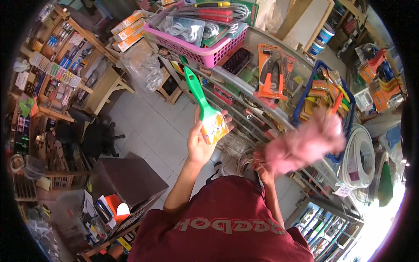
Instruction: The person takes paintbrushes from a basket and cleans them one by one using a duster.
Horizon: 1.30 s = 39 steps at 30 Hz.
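Note:
My left hand [199,147] is wrapped around the lower part of a paintbrush [204,107] and holds it up in front of me. Its green handle points away and up; the bristle end sits in a clear and orange printed sleeve. My right hand [263,170] is closed on a pink fluffy duster [297,146], which is smeared by motion. The duster passes over the near side of the glass counter, partly hiding a blue basket [317,72] of packaged goods.
A pink basket [209,56] of packaged cables stands on the glass counter [257,35], beside orange-carded pliers [275,74]. White cable coils [358,157] hang at the right. A dark brown cabinet [131,181], a black chair [98,137] and stocked shelves [65,56] are on the left.

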Available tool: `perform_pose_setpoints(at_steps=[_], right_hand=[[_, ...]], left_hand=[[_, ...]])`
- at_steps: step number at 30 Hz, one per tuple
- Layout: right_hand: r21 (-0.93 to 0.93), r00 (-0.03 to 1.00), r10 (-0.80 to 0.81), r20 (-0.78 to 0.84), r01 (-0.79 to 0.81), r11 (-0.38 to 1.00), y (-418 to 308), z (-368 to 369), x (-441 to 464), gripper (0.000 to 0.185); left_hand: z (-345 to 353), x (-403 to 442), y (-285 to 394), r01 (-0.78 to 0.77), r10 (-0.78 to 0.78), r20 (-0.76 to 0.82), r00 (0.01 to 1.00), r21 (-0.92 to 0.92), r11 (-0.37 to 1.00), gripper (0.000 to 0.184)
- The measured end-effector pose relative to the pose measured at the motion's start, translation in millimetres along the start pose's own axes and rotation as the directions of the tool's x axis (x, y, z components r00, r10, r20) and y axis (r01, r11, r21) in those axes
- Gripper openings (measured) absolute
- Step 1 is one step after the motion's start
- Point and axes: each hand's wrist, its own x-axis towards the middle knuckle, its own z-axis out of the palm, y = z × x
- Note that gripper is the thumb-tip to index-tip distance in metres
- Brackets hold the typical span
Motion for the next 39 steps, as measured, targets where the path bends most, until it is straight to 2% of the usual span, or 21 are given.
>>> perform_pose_setpoints(at_steps=[2,4,5,6,8,12,13,14,16,18,19,22,24,27,30,32,33,35,36,37,39], right_hand=[[-0.325,0.994,-0.101,0.039,0.108,0.939,13,5,-13,0.031],[-0.614,0.976,-0.182,0.116,0.215,0.76,0,14,-7,0.037],[-0.396,0.978,0.06,-0.198,-0.136,0.908,-18,26,-3,0.033],[-0.385,0.93,0.148,-0.336,-0.279,0.88,-21,30,-1,0.033],[-0.277,0.9,0.124,-0.419,-0.256,0.926,-5,22,-10,0.032],[-0.051,0.808,0.077,-0.583,-0.131,0.99,58,5,-23,0.031],[-0.285,0.899,0.123,-0.421,-0.26,0.923,13,5,-17,0.034],[-0.532,0.956,0.164,-0.243,-0.273,0.802,-35,6,-10,0.038],[-0.601,0.94,0.092,-0.329,-0.284,0.747,-49,13,-8,0.033],[-0.365,0.88,-0.046,-0.472,-0.147,0.919,-29,14,-15,0.034],[-0.306,0.863,-0.054,-0.502,-0.119,0.944,-22,13,-18,0.034],[-0.439,0.905,0.03,-0.424,-0.234,0.867,-17,5,-20,0.034],[-0.58,0.928,0.066,-0.368,-0.284,0.763,-16,11,-21,0.034],[-0.459,0.865,-0.046,-0.499,-0.22,0.861,-10,13,-20,0.035],[-0.332,0.857,-0.024,-0.514,-0.173,0.927,-7,-10,-19,0.035],[-0.437,0.901,0.005,-0.433,-0.215,0.873,-10,-24,-18,0.035],[-0.51,0.921,0.018,-0.389,-0.232,0.828,-12,-26,-17,0.035],[-0.612,0.929,0.001,-0.37,-0.244,0.752,-15,-22,-12,0.036],[-0.585,0.913,-0.035,-0.406,-0.23,0.778,-15,-21,-10,0.036],[-0.507,0.877,-0.107,-0.468,-0.167,0.846,-13,-20,-10,0.038],[-0.193,0.867,-0.038,-0.497,-0.068,0.979,-3,-27,-6,0.045]], left_hand=[[-9,-4,-3,0.016,-0.018,-0.043,0.999,-0.054,0.998,0.053],[-16,-8,-10,0.012,-0.035,-0.141,0.989,-0.158,0.987,0.049],[-29,-8,-17,0.02,-0.033,-0.076,0.997,-0.169,0.985,0.05],[-27,-3,-18,0.023,-0.025,-0.01,1.0,-0.182,0.983,0.052],[-16,3,-18,0.081,-0.067,0.146,0.987,-0.095,0.992,0.052],[-13,13,-30,0.149,-0.132,0.155,0.979,-0.107,0.983,0.06],[-12,14,-35,0.158,-0.142,0.14,0.98,-0.116,0.981,0.06],[-11,15,-39,0.167,-0.152,0.123,0.981,-0.124,0.978,0.06],[-4,19,-42,0.227,-0.207,0.126,0.97,-0.174,0.958,0.058],[-1,26,-46,0.251,-0.228,0.174,0.958,-0.122,0.96,0.057],[0,27,-48,0.26,-0.23,0.219,0.948,-0.121,0.958,0.056],[9,32,-55,0.288,-0.231,0.36,0.904,-0.112,0.951,0.054],[14,29,-59,0.288,-0.259,0.243,0.935,-0.093,0.953,0.053],[12,29,-73,0.256,-0.252,0.072,0.965,-0.048,0.966,0.054],[9,37,-77,0.308,-0.237,0.415,0.878,-0.111,0.945,0.055],[11,39,-81,0.298,-0.23,0.421,0.878,-0.105,0.949,0.055],[12,39,-84,0.295,-0.227,0.42,0.878,-0.103,0.95,0.055],[19,34,-93,0.225,-0.212,0.14,0.967,-0.086,0.971,0.055],[22,32,-96,0.188,-0.189,-0.005,0.982,-0.071,0.98,0.056],[29,31,-92,0.196,-0.195,0.026,0.98,-0.056,0.979,0.055],[26,35,-92,0.195,-0.174,0.206,0.963,-0.083,0.977,0.054]])
